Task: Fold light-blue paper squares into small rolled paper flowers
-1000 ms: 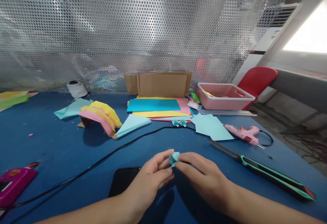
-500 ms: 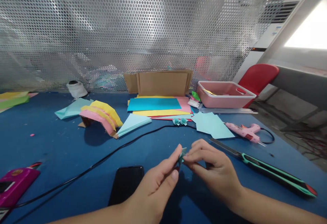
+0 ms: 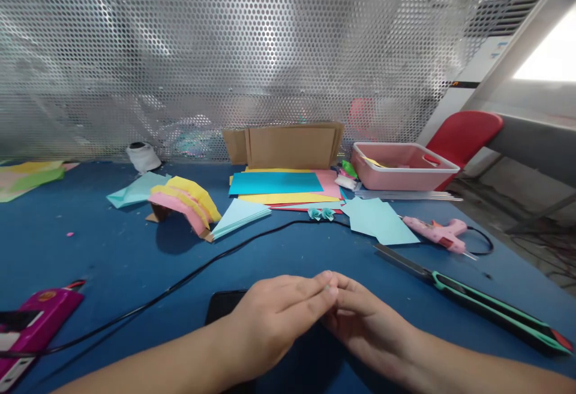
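My left hand [image 3: 285, 313] and my right hand [image 3: 371, 322] meet fingertip to fingertip above the blue table, both closed. Between them is the small light-blue paper piece seen a moment earlier; the fingers now cover almost all of it. A black phone [image 3: 221, 305] lies partly hidden under my left wrist. Beyond my hands, two small curled light-blue paper flowers [image 3: 320, 214] stand side by side. A utility knife [image 3: 477, 298] with a black and green handle lies to the right of my right hand, its blade out.
A black cord [image 3: 193, 274] crosses the table from a magenta power strip [image 3: 42, 319]. Light-blue paper squares [image 3: 382, 223] and a pink glue gun [image 3: 438, 233] lie right. Behind are coloured sheets [image 3: 274, 183], cardboard [image 3: 292, 147] and a pink basket [image 3: 405, 178]. A paper-covered cardboard arch [image 3: 184, 202] stands left.
My hands have closed together, the left turning over so its back faces up, and the light-blue paper piece between them has become hidden. The view has shifted slightly left.
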Available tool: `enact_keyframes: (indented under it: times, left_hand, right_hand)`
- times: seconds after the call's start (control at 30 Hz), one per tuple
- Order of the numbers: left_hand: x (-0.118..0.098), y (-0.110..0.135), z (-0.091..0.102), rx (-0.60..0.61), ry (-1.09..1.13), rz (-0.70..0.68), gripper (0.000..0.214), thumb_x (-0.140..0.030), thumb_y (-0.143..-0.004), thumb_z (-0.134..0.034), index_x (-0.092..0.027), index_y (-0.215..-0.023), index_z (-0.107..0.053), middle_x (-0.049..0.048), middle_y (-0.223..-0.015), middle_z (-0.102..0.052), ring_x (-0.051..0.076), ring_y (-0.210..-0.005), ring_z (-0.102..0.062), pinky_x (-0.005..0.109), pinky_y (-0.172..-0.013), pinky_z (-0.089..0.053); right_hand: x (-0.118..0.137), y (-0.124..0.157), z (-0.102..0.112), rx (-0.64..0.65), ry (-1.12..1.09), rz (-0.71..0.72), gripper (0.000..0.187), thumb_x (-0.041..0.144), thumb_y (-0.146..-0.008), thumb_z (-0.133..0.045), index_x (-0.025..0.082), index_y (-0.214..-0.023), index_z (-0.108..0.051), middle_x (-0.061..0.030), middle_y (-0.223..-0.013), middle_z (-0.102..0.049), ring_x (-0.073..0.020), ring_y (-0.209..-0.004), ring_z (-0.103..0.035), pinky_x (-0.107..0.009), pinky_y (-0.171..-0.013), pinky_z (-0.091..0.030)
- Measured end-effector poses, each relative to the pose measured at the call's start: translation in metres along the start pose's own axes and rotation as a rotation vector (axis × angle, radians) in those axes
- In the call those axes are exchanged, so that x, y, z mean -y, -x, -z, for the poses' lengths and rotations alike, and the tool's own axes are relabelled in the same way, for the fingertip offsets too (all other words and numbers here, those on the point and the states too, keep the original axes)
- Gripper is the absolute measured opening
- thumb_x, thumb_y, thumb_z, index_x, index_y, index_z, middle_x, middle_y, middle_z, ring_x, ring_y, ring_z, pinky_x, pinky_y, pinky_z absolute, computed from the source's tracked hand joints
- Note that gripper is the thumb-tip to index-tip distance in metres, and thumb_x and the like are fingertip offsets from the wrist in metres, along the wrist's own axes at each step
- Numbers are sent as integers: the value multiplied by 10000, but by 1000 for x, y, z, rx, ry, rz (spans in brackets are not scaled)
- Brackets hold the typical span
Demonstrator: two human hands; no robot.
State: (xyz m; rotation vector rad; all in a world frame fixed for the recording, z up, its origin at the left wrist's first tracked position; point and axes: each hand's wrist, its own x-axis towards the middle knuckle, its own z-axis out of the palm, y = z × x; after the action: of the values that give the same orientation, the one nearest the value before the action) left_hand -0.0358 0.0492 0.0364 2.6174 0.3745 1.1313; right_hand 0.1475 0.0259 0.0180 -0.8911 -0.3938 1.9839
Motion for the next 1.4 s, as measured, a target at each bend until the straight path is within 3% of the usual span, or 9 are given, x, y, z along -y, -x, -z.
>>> enact_keyframes:
  times: [0.1, 0.2, 0.3, 0.43, 0.57, 0.7, 0.93, 1.1, 1.4]
  left_hand:
    - [2, -3, 2, 25, 58, 115, 523, -18, -871, -475, -203, -1355, -540, 124, -1240, -667, 211, -1126, -656, 287, -934, -542]
    - [2, -10, 1, -13, 237, 621, 311, -145, -895, -529, -215, -1131, -720, 79, -1118, -737, 214, -1008, -715, 285, -905, -557]
    - [2, -16, -1, -47, 516, 1067, 272, -293, -836, -652, -174, -1058, -754, 89, -1025, -773, 261, -984, -715, 346, -892, -561]
    - [1, -16, -5, -136, 871, 1331, 462, -419, -698, -776, -149, -1072, -744, 107, -1012, -775, 257, -932, -713, 357, -849, -564]
    - [-1, -14, -10, -165, 974, 1380, 587, -495, -555, -841, -147, -1021, -761, 105, -978, -782, 237, -912, -701, 349, -857, -548]
    - [-5, -13, -12, -101, 973, 1327, 569, -496, -596, -819, -143, -1039, -757, 115, -988, -778, 240, -907, -693, 351, -857, -530]
    - [-15, -15, -10, -69, 726, 1178, 354, -335, -807, -655, -147, -1095, -739, 98, -992, -780, 240, -885, -692, 329, -814, -529]
    - [-20, -15, -9, -58, 535, 1065, 297, -296, -843, -610, -188, -1081, -750, 81, -947, -789, 233, -867, -715, 307, -798, -553]
    - [-12, -5, -7, 5, 292, 656, 321, -223, -883, -579, -192, -1182, -692, 79, -922, -792, 194, -834, -726, 264, -792, -553]
  right_hand:
    - [8, -4, 1, 3, 95, -19, 318, 261, -505, -917, 137, -634, -655, 30, -600, -618, -54, -570, -553, -153, -584, -452]
    - [21, -4, 2, -4, 487, 89, 291, 348, -614, -855, 142, -707, -673, -17, -636, -671, -115, -606, -619, -207, -572, -495]
    - [30, 0, 8, 29, 1098, 575, 105, 272, -784, -716, 180, -833, -700, -45, -729, -723, -151, -638, -657, -246, -584, -522]
    - [27, 2, 17, 224, 1612, 1309, 170, 98, -894, -539, 174, -942, -683, -76, -834, -741, -158, -723, -679, -245, -678, -537]
    - [18, 0, 18, 258, 1844, 1456, 182, 79, -906, -486, 154, -851, -643, -61, -713, -687, -147, -613, -614, -242, -587, -495]
    - [14, 3, 10, 175, 1846, 1337, 242, 84, -862, -447, 174, -665, -556, -15, -583, -558, -121, -500, -498, -235, -479, -399]
    - [15, 11, -4, -92, 1260, 581, 156, 208, -747, -502, 190, -600, -453, 56, -525, -435, -78, -484, -384, -196, -460, -318]
    - [15, 9, -7, -136, 782, 225, 199, 286, -731, -569, 187, -596, -461, 101, -444, -344, -51, -420, -287, -195, -426, -211]
    - [15, 10, -13, -92, 286, -67, 305, 323, -623, -699, 181, -566, -434, 107, -437, -395, -3, -327, -256, -167, -363, -160]
